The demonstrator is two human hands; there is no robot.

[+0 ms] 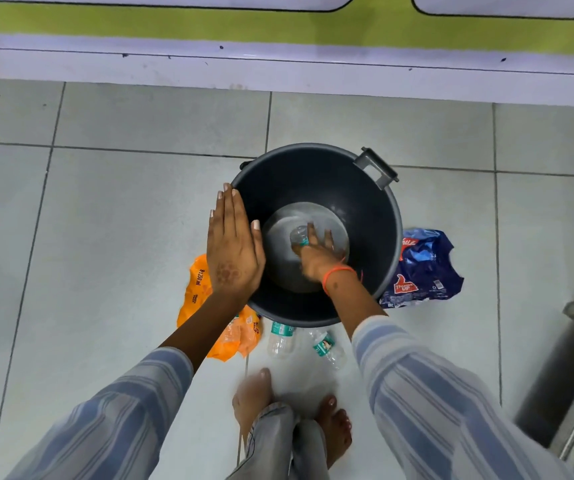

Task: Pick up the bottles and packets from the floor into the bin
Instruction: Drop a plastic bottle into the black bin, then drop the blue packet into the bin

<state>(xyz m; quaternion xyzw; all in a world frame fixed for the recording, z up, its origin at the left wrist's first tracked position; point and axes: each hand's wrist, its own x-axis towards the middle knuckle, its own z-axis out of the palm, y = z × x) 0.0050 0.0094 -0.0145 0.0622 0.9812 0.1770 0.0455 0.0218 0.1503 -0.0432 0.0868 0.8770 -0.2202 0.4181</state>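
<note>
Striped sleeves (434, 393) fill the lower part of the view, nearest the camera, with bare feet (292, 407) just below them on the tiled floor (105, 202). Beyond the feet stands the dark round bin (375, 209), the largest of the task's things, open at the top. Beside its right wall lies a crumpled blue packet (424, 268); an orange packet (195, 289) lies on the floor at its left, partly under the left arm. Two clear bottles (280, 339) rest on the floor just in front of the bin, between it and the feet. Reaching down inside, the right hand (316, 254) grasps a small clear bottle (299, 235) close to the bottom, probably to set it down rather than drop it. Flat and released, the left hand (233, 244) rests against the bin's rim, likely steadying it.
</note>
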